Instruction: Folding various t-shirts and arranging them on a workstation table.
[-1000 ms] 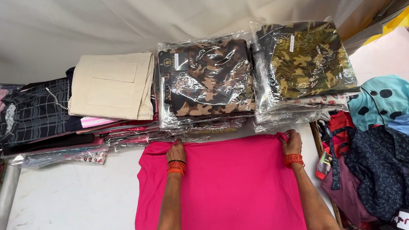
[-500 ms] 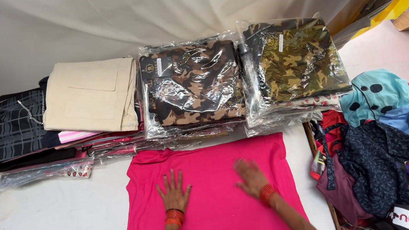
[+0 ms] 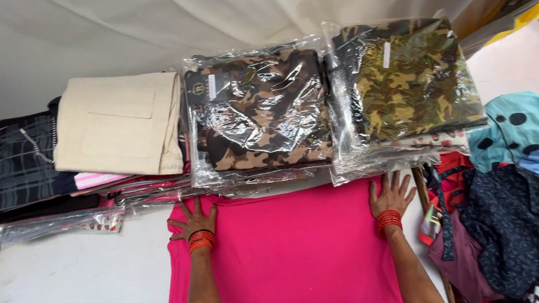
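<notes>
A bright pink garment (image 3: pixel 294 256) lies spread flat on a white surface in front of me. My left hand (image 3: pixel 194 220) rests palm down on its upper left corner, fingers spread. At the upper right corner my right hand (image 3: pixel 392 194) presses flat in the same way. Both wrists carry red-orange bangles. Neither hand holds anything. Just beyond the fingertips lie stacks of folded clothes in clear plastic bags.
A brown camouflage pack (image 3: pixel 257 108) and a green camouflage pack (image 3: pixel 405 77) top the stacks behind. A beige folded cloth (image 3: pixel 118 124) and a dark checked garment (image 3: pixel 11 164) lie to the left. Dark and turquoise spotted clothes (image 3: pixel 517 124) pile up on the right.
Both hands slid outward and up from the middle of the pink garment to its top corners. The view shifted slightly.
</notes>
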